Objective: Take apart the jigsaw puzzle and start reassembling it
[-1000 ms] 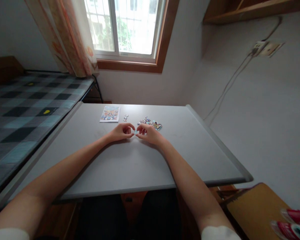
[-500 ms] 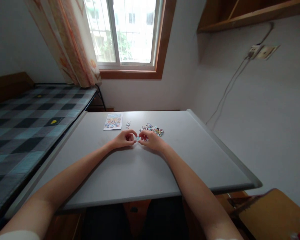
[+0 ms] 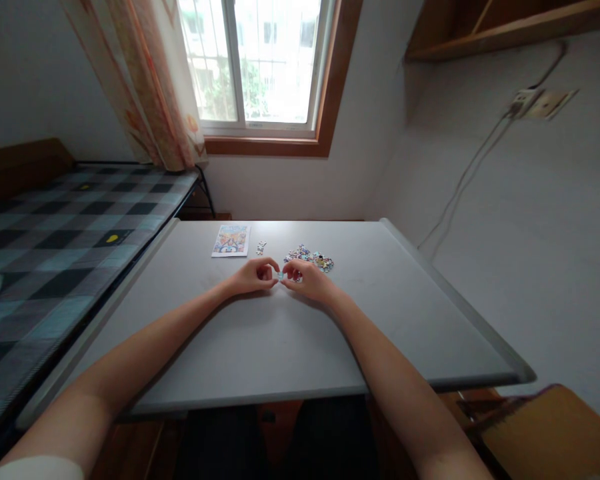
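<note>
Both my hands rest on the grey table [image 3: 290,347], meeting at its middle. My left hand [image 3: 253,277] and my right hand [image 3: 306,279] are each curled in a pinch, fingertips touching around a small light-blue puzzle piece [image 3: 281,275] held between them. Just behind my right hand lies a heap of loose colourful puzzle pieces [image 3: 310,257]. A couple of joined pieces [image 3: 261,248] lie behind my left hand, beside a small printed picture card [image 3: 231,240] lying flat.
A bed with a checked blue and black cover [image 3: 55,233] runs along the table's left edge. A window with a patterned curtain [image 3: 155,87] is behind. A wooden chair [image 3: 545,433] stands at the lower right, and a cable hangs down the right wall.
My hands stay pinched together on the small piece. Only the view has shifted a little, dropping the red things at the lower right out of sight.
</note>
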Demonstrator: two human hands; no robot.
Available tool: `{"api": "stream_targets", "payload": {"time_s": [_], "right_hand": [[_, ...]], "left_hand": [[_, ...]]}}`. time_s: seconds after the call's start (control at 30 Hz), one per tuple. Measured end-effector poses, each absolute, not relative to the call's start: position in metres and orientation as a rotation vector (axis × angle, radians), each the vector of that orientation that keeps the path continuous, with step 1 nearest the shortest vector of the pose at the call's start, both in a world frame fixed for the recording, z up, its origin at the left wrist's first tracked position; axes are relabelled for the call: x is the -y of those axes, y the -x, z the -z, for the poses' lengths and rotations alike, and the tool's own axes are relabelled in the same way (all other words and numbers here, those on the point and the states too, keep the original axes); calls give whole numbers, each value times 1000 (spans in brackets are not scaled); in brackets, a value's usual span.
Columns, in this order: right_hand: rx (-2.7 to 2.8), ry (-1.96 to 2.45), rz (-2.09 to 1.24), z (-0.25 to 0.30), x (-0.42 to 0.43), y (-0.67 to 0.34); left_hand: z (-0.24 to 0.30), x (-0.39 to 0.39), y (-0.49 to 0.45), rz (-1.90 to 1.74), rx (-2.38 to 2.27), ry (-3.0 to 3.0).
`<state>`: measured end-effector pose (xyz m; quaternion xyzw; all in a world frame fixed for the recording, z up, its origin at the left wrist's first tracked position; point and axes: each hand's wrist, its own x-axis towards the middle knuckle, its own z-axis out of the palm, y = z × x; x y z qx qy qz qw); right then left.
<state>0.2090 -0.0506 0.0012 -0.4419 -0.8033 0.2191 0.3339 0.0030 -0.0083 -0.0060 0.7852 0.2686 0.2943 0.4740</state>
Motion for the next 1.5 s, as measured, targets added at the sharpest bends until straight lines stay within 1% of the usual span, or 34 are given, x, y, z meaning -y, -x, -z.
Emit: {"api": "stream_targets", "payload": {"time_s": [0.57,1.17,1.5], "right_hand": [[2101,1142,-561,-1,52,-209],[2074,1127,-550,2,50,-217],[2033,1228,-480,4,45,-228]], "left_hand": [[13,5,0,-733,-664,-1936],[8,7,-8,-762,-681,-1913],[8,6,-4,-829,-777,-1997]]}}
